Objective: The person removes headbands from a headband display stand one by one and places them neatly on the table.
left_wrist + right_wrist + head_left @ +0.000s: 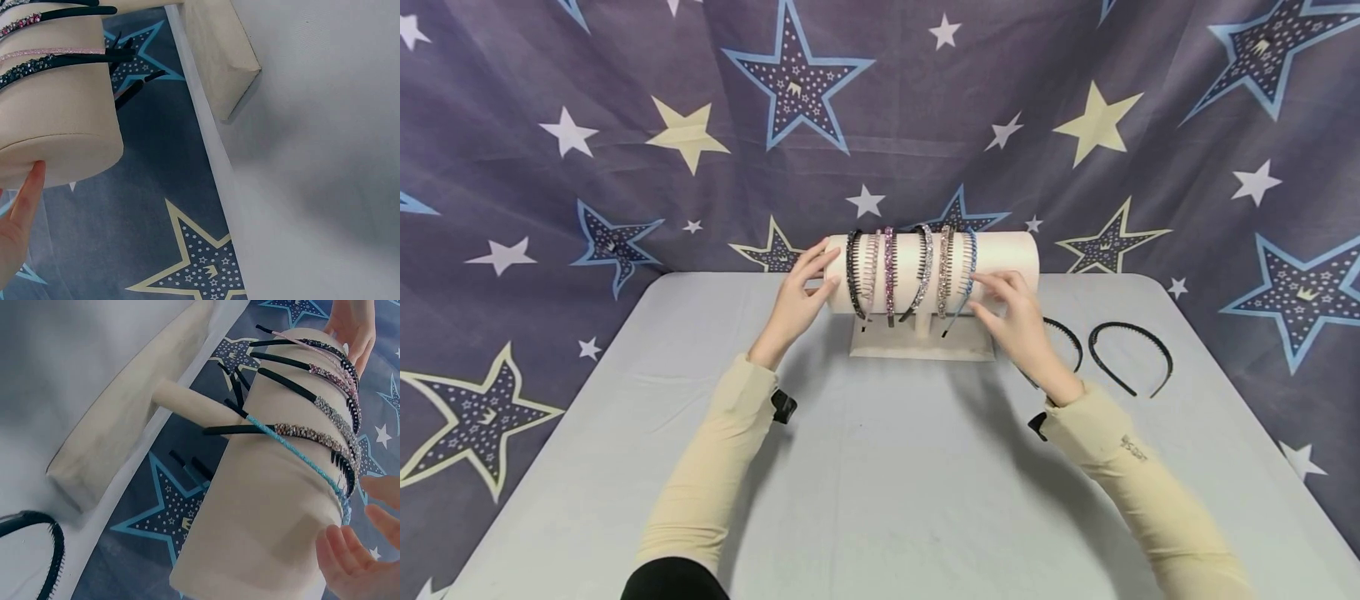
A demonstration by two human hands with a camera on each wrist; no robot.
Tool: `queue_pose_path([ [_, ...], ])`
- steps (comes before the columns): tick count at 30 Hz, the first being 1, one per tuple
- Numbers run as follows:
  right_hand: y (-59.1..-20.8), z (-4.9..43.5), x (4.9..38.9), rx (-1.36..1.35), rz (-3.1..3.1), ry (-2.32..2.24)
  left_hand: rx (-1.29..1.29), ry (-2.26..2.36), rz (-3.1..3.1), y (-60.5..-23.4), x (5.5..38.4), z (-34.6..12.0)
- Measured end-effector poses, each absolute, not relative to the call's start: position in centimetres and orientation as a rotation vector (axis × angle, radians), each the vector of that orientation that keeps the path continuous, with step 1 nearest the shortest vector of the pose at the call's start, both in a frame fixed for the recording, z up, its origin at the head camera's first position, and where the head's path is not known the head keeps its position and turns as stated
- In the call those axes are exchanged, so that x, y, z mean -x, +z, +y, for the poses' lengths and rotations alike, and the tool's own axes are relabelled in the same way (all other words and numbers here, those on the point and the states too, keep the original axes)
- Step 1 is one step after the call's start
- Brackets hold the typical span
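A person's left hand (797, 296), fingers extended, touches the left end of a cream cylindrical headband display (1018, 254) at the frame's center. The right hand (1018, 321), fingers loose and gripping nothing, is poised at a blue headband (973, 254), rightmost of six on the roll. Two black headbands (1123, 325) lie center right on the worktop (865, 467).

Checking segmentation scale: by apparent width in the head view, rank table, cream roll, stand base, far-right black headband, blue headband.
Widest to narrowest:
1. Table
2. Cream roll
3. Stand base
4. Far-right black headband
5. Blue headband, seen nearly edge-on; true sizes of 4 and 5 unsure.
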State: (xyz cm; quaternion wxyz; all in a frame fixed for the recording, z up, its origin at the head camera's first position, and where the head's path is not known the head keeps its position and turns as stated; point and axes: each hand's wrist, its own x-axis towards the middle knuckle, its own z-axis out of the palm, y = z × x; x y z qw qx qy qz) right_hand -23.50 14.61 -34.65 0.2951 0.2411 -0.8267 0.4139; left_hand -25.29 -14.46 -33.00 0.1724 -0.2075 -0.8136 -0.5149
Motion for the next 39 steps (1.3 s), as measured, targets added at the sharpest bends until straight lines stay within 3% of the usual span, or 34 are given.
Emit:
queue_pose_path([
  [39, -34.8, 13.0, 24.7, -0.464, -2.242, 1.034, 0.593, -1.473, -2.323, -33.0, 25.2, -14.5],
])
